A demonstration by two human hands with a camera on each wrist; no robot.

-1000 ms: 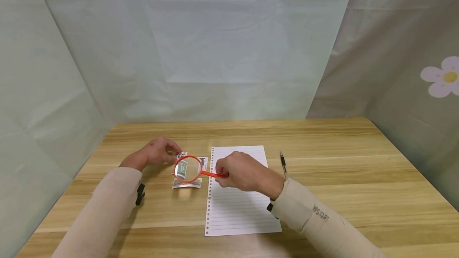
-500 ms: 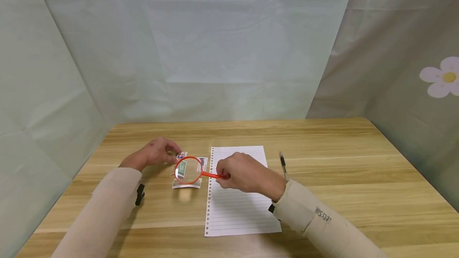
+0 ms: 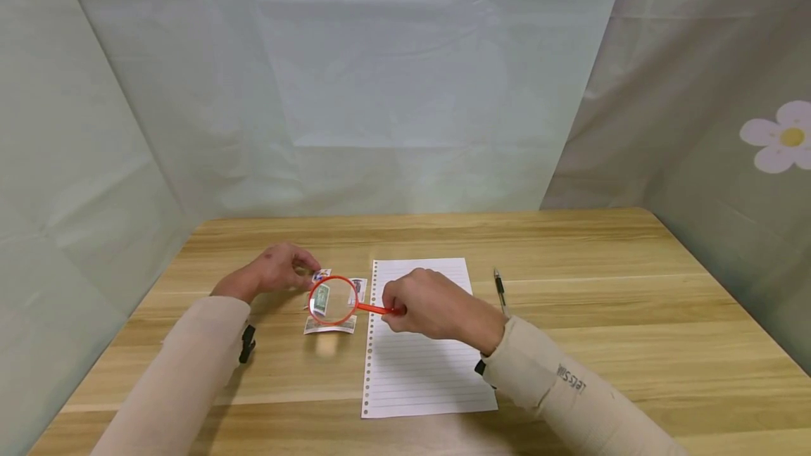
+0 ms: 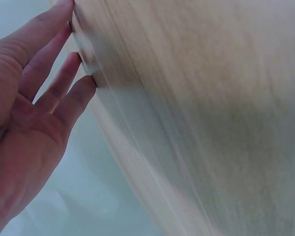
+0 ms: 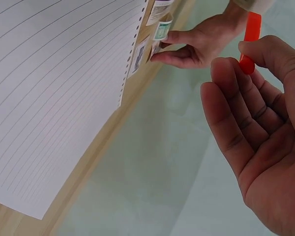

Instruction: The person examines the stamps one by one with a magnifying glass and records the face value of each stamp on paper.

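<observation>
Two hands work over a small cluster of stamps on the wooden worktop (image 3: 570, 315). The right hand (image 3: 431, 305) has a narrow grip on the orange handle of a magnifying glass (image 3: 334, 299), pinching it between thumb and fingertips — the right wrist view shows the handle's end sticking up past the thumb, the other fingers loosely bent. The round lens hangs just above the stamps, and a green stamp (image 3: 322, 298) shows enlarged through it.

The left hand (image 3: 275, 269) lies flat-fingered on the worktop just left of the lens, its fingertips touching the stamp with red and blue print (image 3: 321, 275); its fingers are straight, gripping nothing. A further stamp (image 3: 358, 288) peeks out at the lens's right edge, and a wide pale one (image 3: 329, 327) lies on the near side of the lens.

A sheet of lined paper (image 3: 421, 364) with punched holes along its left edge lies right beside the stamps, under the right hand. A pen (image 3: 500, 290) lies on the worktop just right of the sheet — apart from both hands.
</observation>
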